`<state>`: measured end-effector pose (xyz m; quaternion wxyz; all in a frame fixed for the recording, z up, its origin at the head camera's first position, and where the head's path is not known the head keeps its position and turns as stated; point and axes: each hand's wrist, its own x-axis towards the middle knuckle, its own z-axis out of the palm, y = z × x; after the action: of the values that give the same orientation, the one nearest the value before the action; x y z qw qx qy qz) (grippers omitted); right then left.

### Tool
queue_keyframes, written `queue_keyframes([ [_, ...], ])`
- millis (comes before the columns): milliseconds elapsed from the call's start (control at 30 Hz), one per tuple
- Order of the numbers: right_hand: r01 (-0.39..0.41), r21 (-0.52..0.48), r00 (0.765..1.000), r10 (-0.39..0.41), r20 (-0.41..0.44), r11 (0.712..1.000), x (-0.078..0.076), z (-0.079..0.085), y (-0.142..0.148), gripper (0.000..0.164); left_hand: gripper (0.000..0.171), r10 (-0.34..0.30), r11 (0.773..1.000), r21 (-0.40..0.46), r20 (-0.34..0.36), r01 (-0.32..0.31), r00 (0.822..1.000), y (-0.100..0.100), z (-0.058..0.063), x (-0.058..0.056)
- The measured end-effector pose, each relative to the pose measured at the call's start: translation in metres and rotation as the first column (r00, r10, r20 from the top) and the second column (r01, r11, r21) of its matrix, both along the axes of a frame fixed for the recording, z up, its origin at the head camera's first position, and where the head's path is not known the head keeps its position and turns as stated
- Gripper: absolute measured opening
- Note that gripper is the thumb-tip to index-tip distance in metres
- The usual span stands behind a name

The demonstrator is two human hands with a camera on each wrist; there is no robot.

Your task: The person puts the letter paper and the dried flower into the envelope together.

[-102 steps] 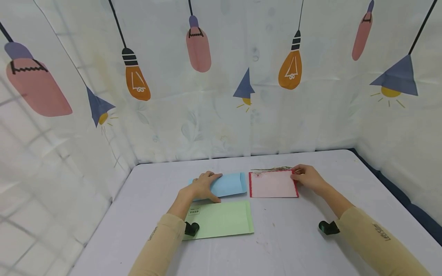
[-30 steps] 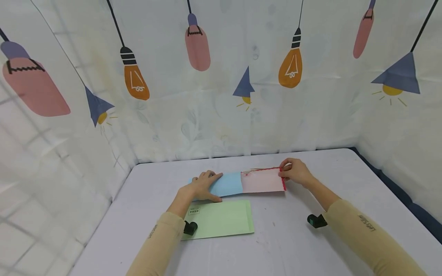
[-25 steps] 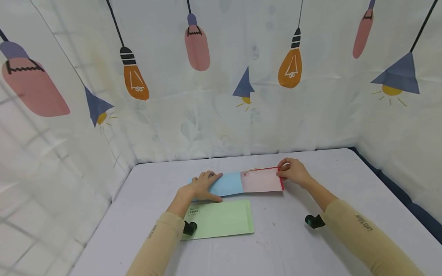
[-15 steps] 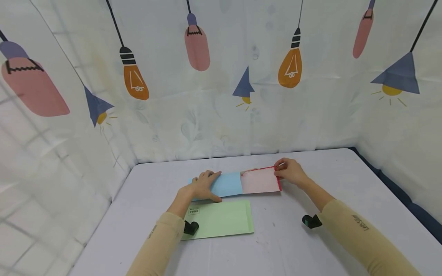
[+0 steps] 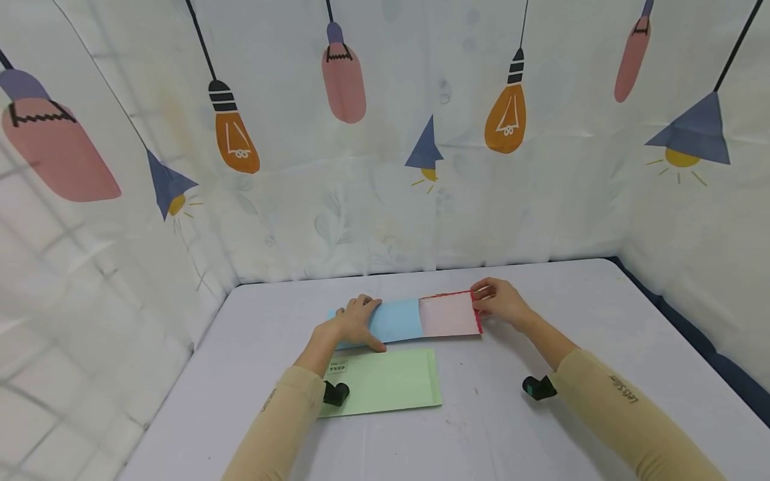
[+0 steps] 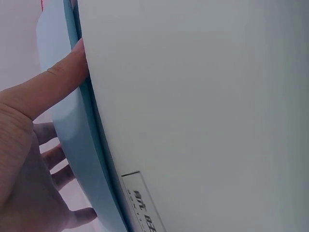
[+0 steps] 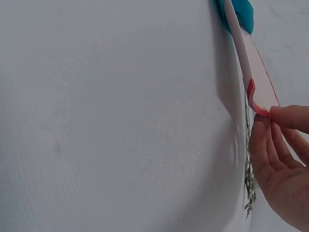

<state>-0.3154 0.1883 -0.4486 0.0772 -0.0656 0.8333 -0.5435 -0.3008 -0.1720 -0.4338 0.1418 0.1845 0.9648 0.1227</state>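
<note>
My left hand (image 5: 353, 323) spans a light blue envelope (image 5: 397, 321), its thumb at the near edge and fingers toward the far edge. In the left wrist view the thumb presses the side of the blue envelope (image 6: 79, 130). A pink card (image 5: 446, 316) with red trim lies partly inside the envelope's right-hand mouth; its left part is hidden. With thumb and fingertips, my right hand (image 5: 504, 304) pinches the card's far right corner. The right wrist view shows the card (image 7: 256, 67) slightly bowed, and a thin dried sprig (image 7: 249, 186) beside the fingers.
A pale green envelope (image 5: 385, 382) with a small printed label lies nearer to me, just in front of the blue one. The white tabletop (image 5: 499, 427) meets a lamp-patterned cloth wall (image 5: 385, 220) at the back.
My right hand has moved left with the pink card. The card, earlier apart from the blue envelope, has slid into its mouth, less of it showing now. The left hand stays nearly in place.
</note>
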Motion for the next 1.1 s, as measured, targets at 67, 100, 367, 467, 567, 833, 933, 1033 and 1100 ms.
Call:
queue_keyframes([
  [67, -0.004, 0.0, 1.0, 0.004, 0.011, 1.0, 0.0, -0.001, -0.001, 0.035, 0.11, 0.001, 1.0, -0.002, 0.0, -0.001, 1.0, 0.0, 0.0, -0.001],
  [100, -0.006, 0.002, 1.0, 0.006, 0.015, 1.0, 0.0, -0.002, -0.002, 0.035, 0.11, 0.002, 1.0, 0.0, 0.002, -0.002, 1.0, 0.0, -0.001, -0.001],
  [367, -0.025, 0.046, 1.0, 0.025, 0.015, 0.999, 0.0, -0.006, -0.009, 0.037, 0.111, 0.007, 1.0, 0.007, 0.026, -0.007, 1.0, 0.0, 0.0, 0.002],
  [467, -0.025, 0.044, 1.0, 0.024, 0.013, 0.999, 0.0, -0.007, -0.012, 0.038, 0.111, 0.01, 1.0, 0.009, 0.028, -0.01, 1.0, 0.001, 0.0, 0.002],
  [567, -0.019, 0.023, 1.0, 0.018, 0.013, 1.0, 0.001, -0.007, -0.016, 0.037, 0.111, 0.005, 1.0, 0.003, 0.031, -0.005, 0.999, 0.001, 0.0, 0.002],
  [833, -0.012, -0.02, 1.0, 0.012, 0.013, 1.0, 0.001, -0.008, -0.027, 0.032, 0.109, -0.007, 1.0, -0.007, 0.023, 0.008, 1.0, 0.0, -0.002, 0.001],
  [933, -0.008, -0.014, 1.0, 0.009, 0.021, 1.0, 0.001, -0.01, -0.028, 0.031, 0.11, -0.007, 1.0, -0.012, 0.021, 0.007, 1.0, 0.0, -0.002, 0.001],
  [1033, -0.015, -0.02, 1.0, 0.015, 0.01, 1.0, 0.001, -0.011, -0.031, 0.032, 0.111, -0.003, 1.0, -0.017, 0.019, 0.003, 1.0, 0.0, -0.001, 0.001],
  [1100, -0.012, -0.03, 1.0, 0.012, 0.013, 0.999, 0.002, -0.012, -0.033, 0.033, 0.112, -0.002, 1.0, -0.02, 0.02, 0.002, 1.0, 0.0, -0.001, 0.0],
])
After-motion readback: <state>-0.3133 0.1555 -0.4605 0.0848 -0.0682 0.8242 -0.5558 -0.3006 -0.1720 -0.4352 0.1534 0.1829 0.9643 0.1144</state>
